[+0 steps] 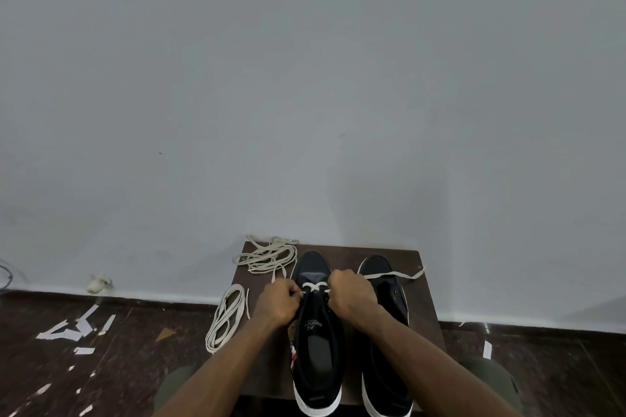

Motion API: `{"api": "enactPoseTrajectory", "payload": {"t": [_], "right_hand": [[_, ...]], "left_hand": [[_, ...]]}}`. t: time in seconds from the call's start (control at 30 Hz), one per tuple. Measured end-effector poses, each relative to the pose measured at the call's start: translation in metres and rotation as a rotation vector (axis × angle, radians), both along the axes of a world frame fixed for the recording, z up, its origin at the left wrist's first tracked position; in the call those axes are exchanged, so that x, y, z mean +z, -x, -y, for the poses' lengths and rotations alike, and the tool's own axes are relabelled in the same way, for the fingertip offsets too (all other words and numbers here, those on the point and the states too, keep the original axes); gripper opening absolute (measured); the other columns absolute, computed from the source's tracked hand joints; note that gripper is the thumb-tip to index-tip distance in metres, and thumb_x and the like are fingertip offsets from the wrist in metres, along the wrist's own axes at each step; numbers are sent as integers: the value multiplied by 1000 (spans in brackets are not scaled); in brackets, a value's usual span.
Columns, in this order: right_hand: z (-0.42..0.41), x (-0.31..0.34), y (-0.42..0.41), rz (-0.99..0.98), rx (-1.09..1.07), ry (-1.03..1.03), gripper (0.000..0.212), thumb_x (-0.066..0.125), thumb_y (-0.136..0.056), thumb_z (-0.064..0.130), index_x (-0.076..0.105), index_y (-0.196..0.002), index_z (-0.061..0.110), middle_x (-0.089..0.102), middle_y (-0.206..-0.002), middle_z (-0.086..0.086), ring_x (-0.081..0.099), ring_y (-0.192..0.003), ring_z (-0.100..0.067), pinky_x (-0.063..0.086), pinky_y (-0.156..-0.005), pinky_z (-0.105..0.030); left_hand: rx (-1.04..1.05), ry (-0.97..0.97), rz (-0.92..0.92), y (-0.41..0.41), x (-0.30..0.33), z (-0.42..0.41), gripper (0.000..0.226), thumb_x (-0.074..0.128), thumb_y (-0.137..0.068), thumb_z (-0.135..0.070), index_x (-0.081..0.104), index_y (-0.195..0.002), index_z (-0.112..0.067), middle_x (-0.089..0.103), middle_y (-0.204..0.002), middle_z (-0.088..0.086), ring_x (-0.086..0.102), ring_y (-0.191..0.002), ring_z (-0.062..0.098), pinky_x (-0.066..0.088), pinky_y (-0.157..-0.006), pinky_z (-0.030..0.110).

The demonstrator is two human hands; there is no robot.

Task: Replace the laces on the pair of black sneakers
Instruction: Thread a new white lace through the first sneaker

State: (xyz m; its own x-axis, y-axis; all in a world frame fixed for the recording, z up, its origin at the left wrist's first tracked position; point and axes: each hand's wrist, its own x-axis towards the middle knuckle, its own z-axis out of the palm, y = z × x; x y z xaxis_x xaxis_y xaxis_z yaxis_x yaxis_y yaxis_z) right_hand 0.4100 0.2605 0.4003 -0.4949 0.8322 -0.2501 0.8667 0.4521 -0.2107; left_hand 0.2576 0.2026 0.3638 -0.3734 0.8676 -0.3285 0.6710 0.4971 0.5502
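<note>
2 hands (pixel 277 301) (pixel 352 294) lace 1 of 2 sneakers (pixel 316 332) (pixel 386 315).

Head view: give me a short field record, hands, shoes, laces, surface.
left hand: grips one end of the white lace
right hand: grips the other end, which trails right across the right sneaker
left sneaker: lace crossed once near the toe, rest unlaced
right sneaker: no lacing visible
spare laces: tangle at the table's far left, coil over its left edge
surface: small dark table
</note>
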Motion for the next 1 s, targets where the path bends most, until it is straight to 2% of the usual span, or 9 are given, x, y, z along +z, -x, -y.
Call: {"api": "enactPoseTrajectory", "payload": {"t": [0.17,0.27,0.4,0.57,0.67,0.77,0.83,0.9,1.0], "right_hand": [[-3,-8,6,-217,-249,220,29,45,-85,18,66,-103,8,67,-108,-14,63,-102,-35,50,-86,-36],[-9,-13,7,-437,-400,446,15,45,-79,11,59,-73,11,61,-80,-11,58,-75,-27,47,-66,-30],[-11,-2,3,-640,-551,724,17,47,-85,4,53,-73,14,52,-66,-2,48,-55,-13,41,-52,-24],[-11,-1,5,-691,-625,850,16,48,-82,-3,52,-70,7,40,-59,-10,35,-52,-15,27,-55,-24],[-13,0,2,-575,-421,712,22,51,-83,1,54,-63,11,49,-61,-8,40,-52,-15,32,-52,-26],[-13,9,-3,-438,-262,479,24,55,-86,11,63,-63,13,66,-64,-4,61,-61,-16,50,-63,-30],[-14,23,-8,-534,-304,432,19,56,-87,7,64,-72,17,69,-64,-2,65,-60,-12,56,-69,-32],[-18,43,-12,-743,-383,463,18,52,-87,-2,64,-90,11,68,-66,-5,64,-60,-14,56,-69,-31],[-20,77,-13,-1071,-484,625,23,49,-88,-8,62,-105,2,67,-74,-12,63,-63,-18,54,-62,-25]], "left_hand": [[220,-77,322,0,0,2,20,64,-86,-15,68,-67,-19,68,-73,-4,61,-72,16,43,-66,28],[336,-107,632,-1,8,8,26,57,-88,3,63,-66,-10,63,-70,9,50,-55,14,37,-49,25],[344,-53,887,7,20,15,26,51,-93,3,59,-72,-10,65,-81,10,44,-44,6,29,-47,21],[318,-12,990,15,17,20,23,55,-94,-2,62,-74,-13,69,-90,11,57,-67,13,35,-54,24],[332,-68,903,9,17,17,18,57,-92,-1,65,-78,-8,71,-89,13,61,-75,19,43,-58,22],[295,-207,569,-1,13,11,5,65,-88,-11,68,-84,-12,70,-87,2,61,-82,18,51,-72,29],[260,-302,314,-7,18,10,10,67,-86,-21,62,-93,-23,65,-97,-11,61,-93,12,50,-87,32],[177,-430,186,-13,28,11,12,67,-85,-19,64,-93,-29,65,-98,-15,61,-93,7,49,-85,29],[-25,-473,277,-28,43,6,14,64,-87,-15,72,-91,-26,70,-91,-10,63,-87,7,51,-81,29]]}}
